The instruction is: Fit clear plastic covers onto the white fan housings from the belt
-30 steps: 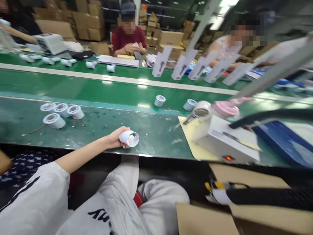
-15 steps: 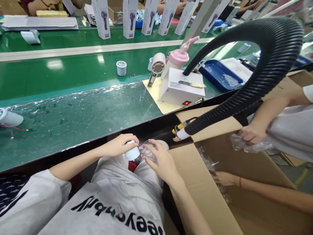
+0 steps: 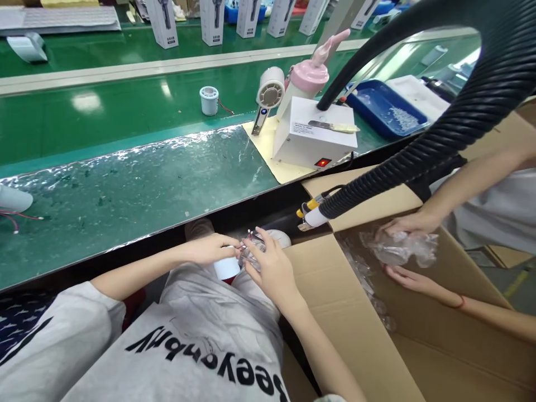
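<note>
White cylinder [image 3: 226, 268] brought from bench to lap, right hand [image 3: 268, 268] now joined with clear wrap [image 3: 249, 254]

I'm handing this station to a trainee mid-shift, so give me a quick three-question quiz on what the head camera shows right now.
1. True or false: the left hand holds a white cylindrical part over the lap.
2. What does the right hand pinch? A) clear plastic bag B) a knife C) a red wire
3. What lies on top of the white box on the bench?

Key: 1 true; 2 A; 3 a flat blade tool.
</note>
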